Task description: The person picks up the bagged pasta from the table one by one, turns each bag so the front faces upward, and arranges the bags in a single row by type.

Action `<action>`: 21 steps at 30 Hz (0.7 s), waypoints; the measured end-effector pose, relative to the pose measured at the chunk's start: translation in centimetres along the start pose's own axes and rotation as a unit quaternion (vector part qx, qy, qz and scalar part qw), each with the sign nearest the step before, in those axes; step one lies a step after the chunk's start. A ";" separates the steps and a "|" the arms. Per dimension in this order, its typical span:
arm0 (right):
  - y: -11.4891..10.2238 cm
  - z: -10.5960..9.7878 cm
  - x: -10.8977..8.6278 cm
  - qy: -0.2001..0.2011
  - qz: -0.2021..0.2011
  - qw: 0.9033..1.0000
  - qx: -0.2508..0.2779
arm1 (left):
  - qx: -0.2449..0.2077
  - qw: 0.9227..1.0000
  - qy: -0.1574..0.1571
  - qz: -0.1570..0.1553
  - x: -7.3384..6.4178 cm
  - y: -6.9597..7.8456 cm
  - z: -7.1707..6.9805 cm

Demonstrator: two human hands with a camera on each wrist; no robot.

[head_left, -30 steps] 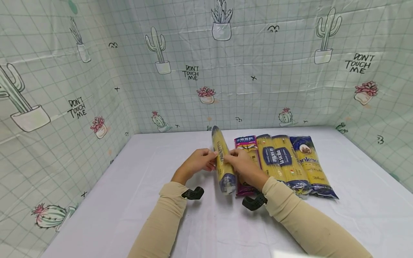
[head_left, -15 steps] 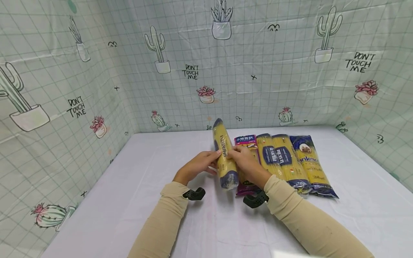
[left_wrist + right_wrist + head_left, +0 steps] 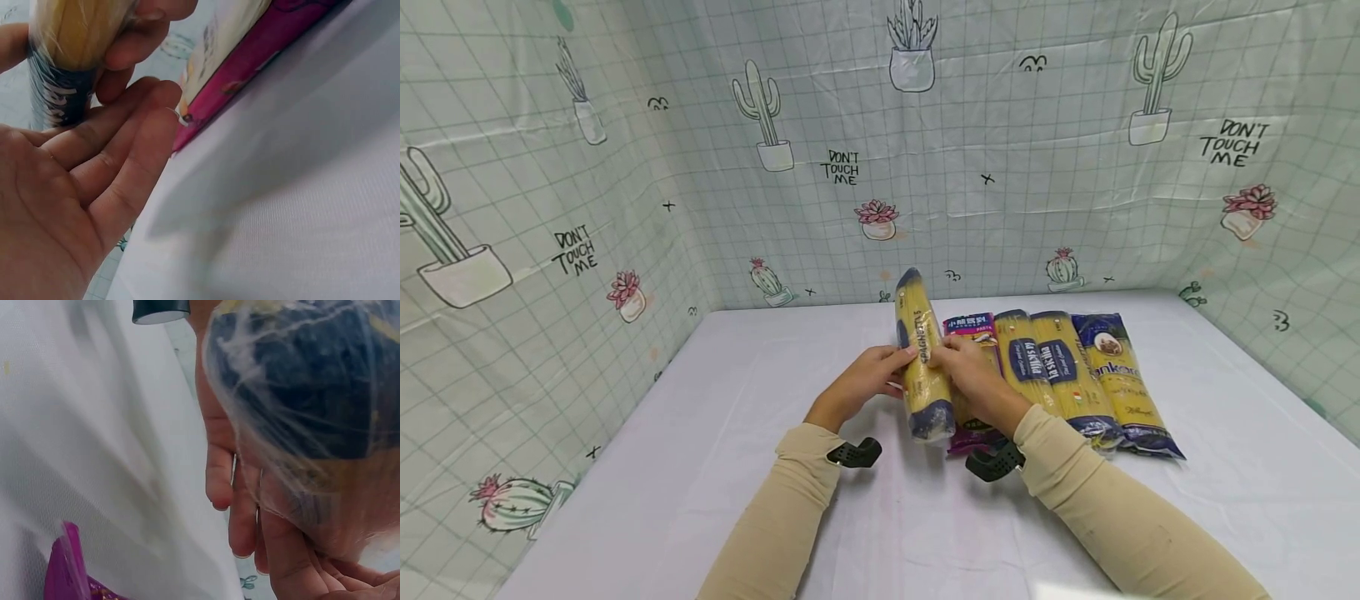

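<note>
A clear-wrapped spaghetti pack [image 3: 928,392] with dark blue ends is held off the table, its far end tilted up. My left hand [image 3: 863,382] grips its left side, thumb on the front. From the right, my right hand [image 3: 979,379] holds it with the thumb across the printed face. In the left wrist view, the left hand [image 3: 94,181] has its fingers stretched behind the spaghetti pack [image 3: 78,37]. The right wrist view shows the pack's crinkled blue end [image 3: 300,381] close up, with left-hand fingers [image 3: 244,506] beneath.
Right of the hands lie a pink-edged pasta pack [image 3: 972,325], two blue-labelled spaghetti packs [image 3: 1027,358] side by side, and a yellow and blue pasta pack [image 3: 1116,358]. They rest on a white-covered table [image 3: 760,367]. A cactus-print curtain [image 3: 955,208] stands behind.
The spaghetti pack has risen slightly and rolled so that more of its printed face shows. Both hands shifted a little with it. The packs on the table stay put.
</note>
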State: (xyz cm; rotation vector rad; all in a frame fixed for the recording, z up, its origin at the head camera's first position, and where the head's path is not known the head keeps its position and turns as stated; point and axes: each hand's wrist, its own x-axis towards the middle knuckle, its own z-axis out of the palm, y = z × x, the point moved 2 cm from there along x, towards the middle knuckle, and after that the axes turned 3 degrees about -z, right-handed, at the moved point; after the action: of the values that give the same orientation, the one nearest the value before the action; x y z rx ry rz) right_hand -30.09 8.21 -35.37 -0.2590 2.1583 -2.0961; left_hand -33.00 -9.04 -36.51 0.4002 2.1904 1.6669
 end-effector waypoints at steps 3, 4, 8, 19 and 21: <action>0.0 0.0 0.1 -0.004 -0.001 1.000 0.006 | -0.007 1.000 0.004 0.000 0.0 0.1 0.1; 0.0 0.0 0.1 -0.007 -0.002 1.000 0.008 | -0.010 1.000 0.007 0.000 0.0 0.2 0.2; 0.1 -0.1 0.2 -0.011 -0.003 1.000 0.008 | -0.017 1.000 0.020 0.006 0.0 0.4 0.4; 0.2 -0.2 0.2 -0.018 -0.001 0.999 -0.045 | -0.020 0.998 0.051 0.017 -0.1 0.3 0.4; 0.2 -0.3 0.3 -0.021 -0.010 0.998 -0.050 | -0.021 0.998 0.052 0.022 -0.1 0.3 0.4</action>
State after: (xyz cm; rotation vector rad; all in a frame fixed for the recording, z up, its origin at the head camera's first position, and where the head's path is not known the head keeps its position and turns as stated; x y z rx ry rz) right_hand -30.45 8.44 -35.58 -0.3340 2.2488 -1.9761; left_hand -32.75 -8.60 -36.34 0.3610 2.2298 1.7916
